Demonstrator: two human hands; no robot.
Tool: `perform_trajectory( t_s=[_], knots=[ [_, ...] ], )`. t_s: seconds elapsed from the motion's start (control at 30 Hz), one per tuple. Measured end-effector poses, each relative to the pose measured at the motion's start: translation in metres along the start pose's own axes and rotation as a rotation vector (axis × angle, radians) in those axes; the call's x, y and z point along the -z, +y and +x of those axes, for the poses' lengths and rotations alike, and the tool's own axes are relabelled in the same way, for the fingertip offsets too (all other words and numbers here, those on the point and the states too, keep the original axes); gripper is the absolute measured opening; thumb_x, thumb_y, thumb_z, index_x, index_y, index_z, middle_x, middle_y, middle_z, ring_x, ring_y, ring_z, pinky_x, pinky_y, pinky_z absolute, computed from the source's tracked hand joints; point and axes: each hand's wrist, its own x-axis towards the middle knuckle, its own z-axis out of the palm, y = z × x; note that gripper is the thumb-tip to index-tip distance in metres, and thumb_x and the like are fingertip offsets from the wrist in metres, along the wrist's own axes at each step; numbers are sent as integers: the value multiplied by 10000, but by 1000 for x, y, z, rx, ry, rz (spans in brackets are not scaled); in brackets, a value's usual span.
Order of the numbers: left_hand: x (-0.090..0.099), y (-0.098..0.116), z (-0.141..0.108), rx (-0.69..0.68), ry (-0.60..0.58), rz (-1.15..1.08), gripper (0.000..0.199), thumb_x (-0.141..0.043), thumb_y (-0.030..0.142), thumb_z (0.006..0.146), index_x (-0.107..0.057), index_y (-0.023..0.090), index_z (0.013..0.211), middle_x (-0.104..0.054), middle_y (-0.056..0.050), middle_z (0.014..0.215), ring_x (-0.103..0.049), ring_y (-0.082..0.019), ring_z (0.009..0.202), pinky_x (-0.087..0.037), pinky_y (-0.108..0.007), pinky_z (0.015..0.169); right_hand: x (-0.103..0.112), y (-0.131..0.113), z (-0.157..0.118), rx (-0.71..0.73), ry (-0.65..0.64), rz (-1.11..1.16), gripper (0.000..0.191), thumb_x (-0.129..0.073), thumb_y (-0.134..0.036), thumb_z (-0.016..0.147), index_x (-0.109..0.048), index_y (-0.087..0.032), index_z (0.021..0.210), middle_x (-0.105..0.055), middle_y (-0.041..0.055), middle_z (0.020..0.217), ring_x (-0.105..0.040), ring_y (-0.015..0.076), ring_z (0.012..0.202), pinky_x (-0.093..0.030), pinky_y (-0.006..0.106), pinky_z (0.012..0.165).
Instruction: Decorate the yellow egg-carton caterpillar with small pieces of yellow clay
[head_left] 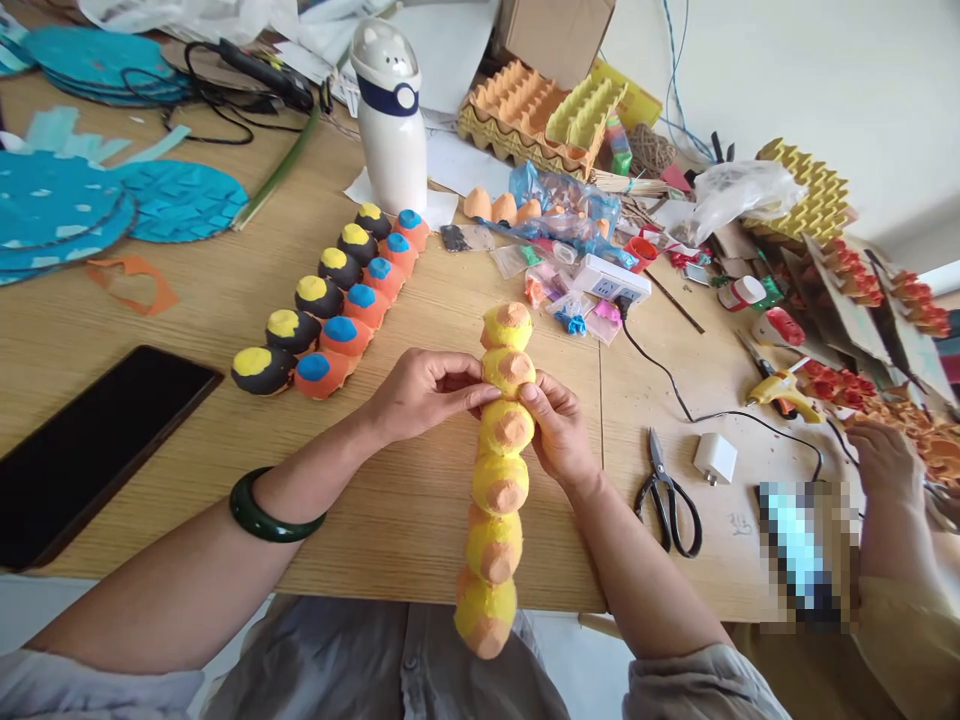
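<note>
A strip of egg-carton cups, yellow with orange tips, hangs between my hands over the table's front edge. My left hand pinches its left side near the second cup from the top. From the right, my right hand grips it at about the same height, thumb on the cup's side. Left of my hands lie two more painted strips side by side: a black one with yellow tips and an orange-red one with blue tips.
A black phone lies at left. Scissors, a white charger and a power strip lie at right. Behind stand a white bottle and stacked egg trays. Another person's hand is at far right.
</note>
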Motion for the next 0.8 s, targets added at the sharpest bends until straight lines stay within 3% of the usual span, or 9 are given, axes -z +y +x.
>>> perform_trajectory(
  t_s=[0.17,0.3,0.43,0.57,0.8],
  knots=[
    [0,3,-2,-40,50,142,273,-771,448,858,-767,181,802,-785,1,731,-739,-161,670,-584,-211,636,-3,1,1,-24,33,68,461,-853,-634,723,-648,-222,698,-597,-44,605,-461,94,495,-403,238,468],
    [0,4,-3,4,-52,-11,319,-727,479,897,-780,172,827,-807,-36,831,-779,-198,770,-637,-250,719,-4,0,2,-47,73,138,458,-885,-600,690,-634,-217,680,-610,-44,639,-479,94,533,-424,243,520],
    [0,0,-1,15,-96,-129,313,-822,461,819,-771,156,867,-803,-41,844,-779,-193,779,-652,-258,717,-2,-1,3,-46,77,115,465,-886,-612,678,-640,-218,679,-614,-42,645,-481,100,543,-423,249,536],
    [1,-2,0,22,-72,-91,332,-828,476,807,-747,154,807,-792,-32,802,-765,-185,745,-648,-260,690,-1,-1,1,-3,39,54,430,-877,-606,707,-685,-222,730,-649,-32,687,-516,107,578,-454,253,572],
    [-1,0,-2,-40,31,79,302,-803,462,829,-756,164,810,-779,-5,748,-747,-165,694,-615,-217,671,-4,0,0,33,25,8,428,-831,-627,762,-679,-228,732,-597,-39,615,-460,102,521,-415,243,491]
  ],
)
